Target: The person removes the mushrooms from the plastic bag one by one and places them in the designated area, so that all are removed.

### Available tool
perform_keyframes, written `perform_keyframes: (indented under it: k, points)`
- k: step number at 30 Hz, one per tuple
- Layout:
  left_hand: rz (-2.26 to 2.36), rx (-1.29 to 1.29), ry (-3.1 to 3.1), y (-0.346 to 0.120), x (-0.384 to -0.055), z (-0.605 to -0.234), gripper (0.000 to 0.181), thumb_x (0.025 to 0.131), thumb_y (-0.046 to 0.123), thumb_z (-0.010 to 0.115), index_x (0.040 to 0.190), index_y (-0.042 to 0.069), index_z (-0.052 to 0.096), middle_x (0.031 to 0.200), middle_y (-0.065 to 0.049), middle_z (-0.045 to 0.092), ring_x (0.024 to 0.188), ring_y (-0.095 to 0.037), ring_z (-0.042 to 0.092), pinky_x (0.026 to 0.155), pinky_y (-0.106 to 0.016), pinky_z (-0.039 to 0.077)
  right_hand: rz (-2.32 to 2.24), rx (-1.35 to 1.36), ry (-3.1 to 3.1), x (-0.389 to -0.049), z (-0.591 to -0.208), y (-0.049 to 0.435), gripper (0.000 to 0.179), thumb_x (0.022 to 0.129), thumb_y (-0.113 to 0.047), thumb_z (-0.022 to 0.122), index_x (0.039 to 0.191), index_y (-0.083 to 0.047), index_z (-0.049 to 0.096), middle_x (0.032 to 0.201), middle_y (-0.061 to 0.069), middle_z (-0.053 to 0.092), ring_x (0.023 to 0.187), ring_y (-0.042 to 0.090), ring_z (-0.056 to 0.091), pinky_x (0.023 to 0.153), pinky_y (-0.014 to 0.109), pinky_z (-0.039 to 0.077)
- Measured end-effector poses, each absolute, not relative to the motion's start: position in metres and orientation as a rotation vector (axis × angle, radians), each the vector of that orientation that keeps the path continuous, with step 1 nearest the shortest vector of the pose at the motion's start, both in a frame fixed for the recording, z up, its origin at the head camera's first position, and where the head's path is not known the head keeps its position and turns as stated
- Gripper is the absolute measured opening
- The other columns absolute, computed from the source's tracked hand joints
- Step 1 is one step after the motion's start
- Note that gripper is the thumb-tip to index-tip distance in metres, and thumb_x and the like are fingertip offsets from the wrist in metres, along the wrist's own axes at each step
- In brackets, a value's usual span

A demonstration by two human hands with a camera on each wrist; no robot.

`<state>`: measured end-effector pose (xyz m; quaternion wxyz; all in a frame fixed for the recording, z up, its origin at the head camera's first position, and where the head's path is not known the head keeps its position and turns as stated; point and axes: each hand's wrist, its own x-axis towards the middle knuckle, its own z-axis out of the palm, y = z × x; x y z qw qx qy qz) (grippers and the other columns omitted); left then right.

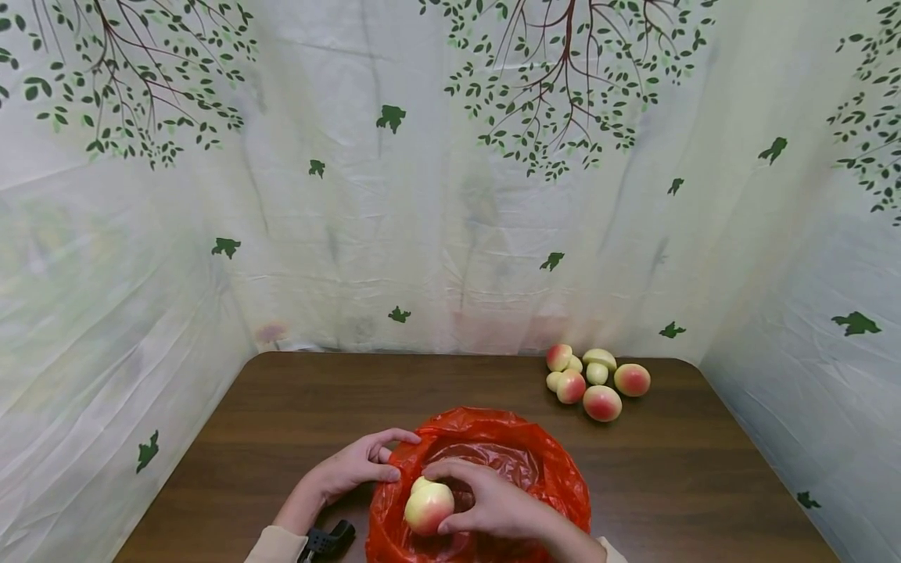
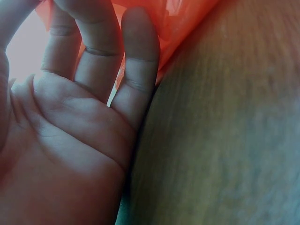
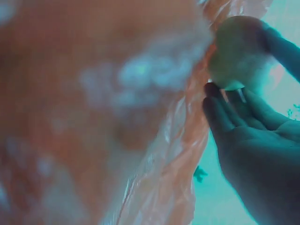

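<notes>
A red plastic bag (image 1: 563, 477) lies spread with its mouth facing up near the table's front. At its left rim, my left hand (image 1: 352, 465) holds the plastic, thumb and index finger at the edge. The left wrist view shows the other fingers (image 2: 138, 70) against the bag's outside. Over the bag's mouth, my right hand (image 1: 489, 496) grips a pale yellow, red-blushed toy mushroom (image 1: 429, 508) between thumb and fingers. In the right wrist view the mushroom (image 3: 241, 51) sits beside the crinkled plastic, its rounded cap and smaller stem end showing.
Several similar toy mushrooms (image 1: 601, 403) lie grouped on the brown wooden table (image 1: 317, 399) at the back right. A black strap device (image 1: 329, 539) is by my left wrist. Pale curtains (image 1: 450, 234) printed with leaves surround the table at the back and sides.
</notes>
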<state>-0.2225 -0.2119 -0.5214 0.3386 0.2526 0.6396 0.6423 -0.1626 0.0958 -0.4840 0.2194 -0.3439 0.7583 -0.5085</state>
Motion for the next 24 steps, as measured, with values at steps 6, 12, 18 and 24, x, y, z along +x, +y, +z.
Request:
perform_keyframes:
  k: [6, 12, 18, 24]
  points:
    - [1.678, 0.657, 1.656, -0.212, -0.223, -0.521, 0.056, 0.105, 0.014, 0.064, 0.155, 0.002, 0.042, 0.088, 0.006, 0.078, 0.079, -0.008, 0.077, 0.085, -0.032, 0.066, -1.394, -0.99, 2.173, -0.167, -0.477, 0.103, 0.056, 0.096, -0.029, 0.08, 0.148, -0.023, 0.058, 0.148, -0.006, 0.062, 0.134, 0.007, 0.056, 0.113, 0.026, 0.049]
    - [1.689, 0.673, 1.627, -0.212, -0.224, -0.52, 0.054, 0.106, 0.012, 0.062, 0.154, 0.001, 0.042, 0.091, 0.004, 0.08, 0.082, -0.009, 0.079, 0.085, -0.032, 0.066, -1.424, -0.941, 2.223, -0.167, -0.46, 0.115, 0.061, 0.097, -0.033, 0.078, 0.152, -0.021, 0.055, 0.15, -0.009, 0.061, 0.138, 0.009, 0.056, 0.118, 0.025, 0.045]
    - [1.688, 0.67, 1.614, -0.213, -0.225, -0.521, 0.053, 0.105, 0.01, 0.063, 0.154, 0.005, 0.043, 0.093, 0.004, 0.081, 0.081, -0.008, 0.079, 0.083, -0.03, 0.066, -1.534, -0.901, 2.172, -0.172, -0.449, 0.13, 0.061, 0.098, -0.027, 0.078, 0.154, -0.02, 0.053, 0.152, -0.002, 0.06, 0.137, 0.013, 0.057, 0.115, 0.021, 0.046]
    - [1.693, 0.674, 1.617, -0.213, -0.224, -0.522, 0.054, 0.105, 0.009, 0.062, 0.155, 0.003, 0.042, 0.091, 0.005, 0.08, 0.079, -0.007, 0.078, 0.082, -0.03, 0.066, -1.638, -0.902, 2.139, -0.177, -0.441, 0.142, 0.06, 0.097, -0.021, 0.078, 0.152, -0.02, 0.054, 0.153, 0.005, 0.057, 0.136, 0.012, 0.059, 0.114, 0.022, 0.048]
